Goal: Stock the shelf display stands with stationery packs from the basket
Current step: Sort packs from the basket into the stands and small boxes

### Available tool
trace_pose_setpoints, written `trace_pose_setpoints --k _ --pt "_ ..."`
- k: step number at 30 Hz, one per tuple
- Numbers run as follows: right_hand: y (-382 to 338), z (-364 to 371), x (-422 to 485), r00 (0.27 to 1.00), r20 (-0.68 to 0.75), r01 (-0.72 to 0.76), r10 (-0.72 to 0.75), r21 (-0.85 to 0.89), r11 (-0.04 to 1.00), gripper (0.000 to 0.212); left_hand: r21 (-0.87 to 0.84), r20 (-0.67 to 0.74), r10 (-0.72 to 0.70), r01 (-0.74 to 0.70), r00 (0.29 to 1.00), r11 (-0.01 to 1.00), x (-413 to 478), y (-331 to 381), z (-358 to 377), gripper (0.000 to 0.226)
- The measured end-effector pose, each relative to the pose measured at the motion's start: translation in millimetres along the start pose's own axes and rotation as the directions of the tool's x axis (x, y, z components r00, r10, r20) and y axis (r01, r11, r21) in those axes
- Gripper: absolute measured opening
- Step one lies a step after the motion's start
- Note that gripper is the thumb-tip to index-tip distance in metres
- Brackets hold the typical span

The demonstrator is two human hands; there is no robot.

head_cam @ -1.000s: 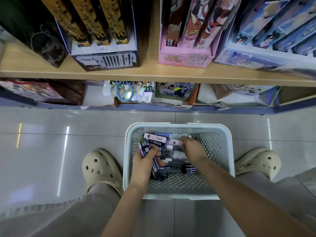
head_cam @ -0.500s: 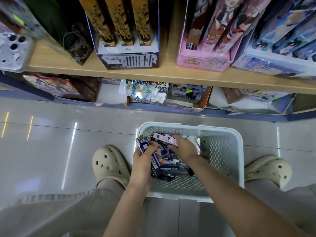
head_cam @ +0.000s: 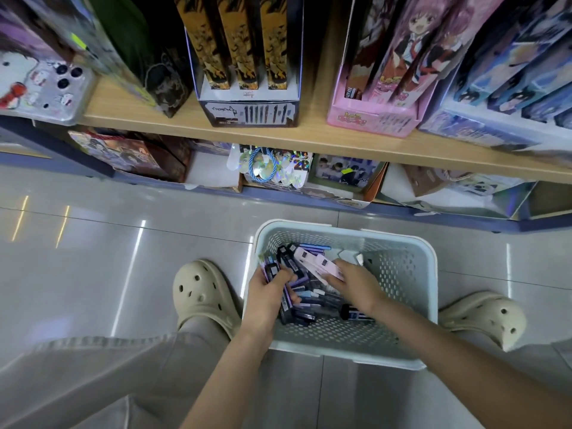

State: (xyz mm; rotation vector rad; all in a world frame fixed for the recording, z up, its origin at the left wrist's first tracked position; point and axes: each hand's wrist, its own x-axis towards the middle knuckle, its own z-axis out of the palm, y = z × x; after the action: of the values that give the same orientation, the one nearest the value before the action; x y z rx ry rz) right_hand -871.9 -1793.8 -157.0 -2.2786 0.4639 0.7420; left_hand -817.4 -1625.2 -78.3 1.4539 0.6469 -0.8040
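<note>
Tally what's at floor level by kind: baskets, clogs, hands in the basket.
Basket: 1
Clogs: 2
Hands: 2, left hand and right hand, each gripping packs
Total: 5

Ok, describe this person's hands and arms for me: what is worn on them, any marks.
The left hand and right hand are bare: no gloves, rings or watch can be seen. Both forearms are uncovered too, with no sleeve in view right down to the frame's edge. No bands or markings show at the wrists.
</note>
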Motion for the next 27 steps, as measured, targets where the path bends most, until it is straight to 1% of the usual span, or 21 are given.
trace_pose_setpoints --k 3,5,7,8,10,12,14,16,19,21,23,24,25,27 --pt "-4.6 -16.4 -22.9 0.998 0.001 0.061 -0.063 0.221 0.973 0.017 -0.019 -0.004 -0.026 0.026 1.000 0.999 -7.3 -4.9 8.5 0.014" --pt "-12.1 -28.9 -36.3 0.994 -0.011 0.104 -0.105 0.301 0.948 0.014 -0.030 0.001 -0.017 0.017 1.000 0.999 -11.9 -6.8 13.9 0.012" --pt "-21.7 -40.5 -49.0 0.991 -0.018 0.134 -0.136 0.352 0.926 0.013 -0.032 0.033 0.011 -0.010 0.999 0.999 -18.2 -4.8 18.9 0.004" --pt "-26.3 -44.6 -54.5 0.988 -0.021 0.148 -0.151 0.369 0.917 0.015 -0.026 0.065 0.033 -0.031 0.997 0.999 -21.8 -2.1 21.2 0.007" --pt "-34.8 -51.4 -64.8 0.984 -0.031 0.174 -0.176 0.387 0.905 0.016 -0.041 0.135 0.087 -0.082 0.987 0.996 -30.5 5.5 25.9 0.011" --pt "-41.0 -57.9 -75.2 0.983 -0.039 0.180 -0.179 0.399 0.899 0.011 -0.071 0.187 0.133 -0.122 0.973 0.990 -40.4 14.8 28.7 0.010" --pt "-45.2 -63.9 -84.2 0.982 -0.055 0.189 -0.182 0.388 0.902 0.023 -0.098 0.224 0.157 -0.138 0.962 0.985 -49.0 21.6 29.9 0.009" --pt "-49.1 -71.0 -93.0 0.978 -0.076 0.206 -0.192 0.396 0.895 0.030 -0.113 0.265 0.182 -0.157 0.947 0.981 -58.5 27.5 30.7 0.009" --pt "-55.4 -81.1 -106.6 0.975 -0.090 0.224 -0.205 0.412 0.883 0.030 -0.111 0.310 0.198 -0.171 0.930 0.979 -77.2 38.1 33.9 0.025" --pt "-60.5 -87.4 -117.3 0.971 -0.086 0.239 -0.223 0.414 0.879 0.023 -0.086 0.315 0.208 -0.190 0.926 0.978 -89.5 44.3 37.8 0.029" --pt "-66.2 -92.5 -128.8 0.969 -0.083 0.247 -0.235 0.425 0.871 0.019 -0.071 0.304 0.227 -0.216 0.925 0.974 -99.9 48.7 40.9 0.018" --pt "-69.0 -94.6 -134.3 0.968 -0.084 0.250 -0.237 0.440 0.862 0.021 -0.068 0.293 0.241 -0.231 0.925 0.971 -104.6 50.9 42.4 0.010" --pt "-71.7 -96.2 -140.1 0.967 -0.081 0.252 -0.242 0.455 0.854 0.024 -0.061 0.282 0.250 -0.243 0.926 0.968 -109.8 52.9 43.3 0.007" --pt "-78.8 -100.1 -152.8 0.962 -0.071 0.266 -0.263 0.443 0.856 0.031 -0.044 0.269 0.257 -0.254 0.928 0.966 -119.3 57.4 43.6 0.013"
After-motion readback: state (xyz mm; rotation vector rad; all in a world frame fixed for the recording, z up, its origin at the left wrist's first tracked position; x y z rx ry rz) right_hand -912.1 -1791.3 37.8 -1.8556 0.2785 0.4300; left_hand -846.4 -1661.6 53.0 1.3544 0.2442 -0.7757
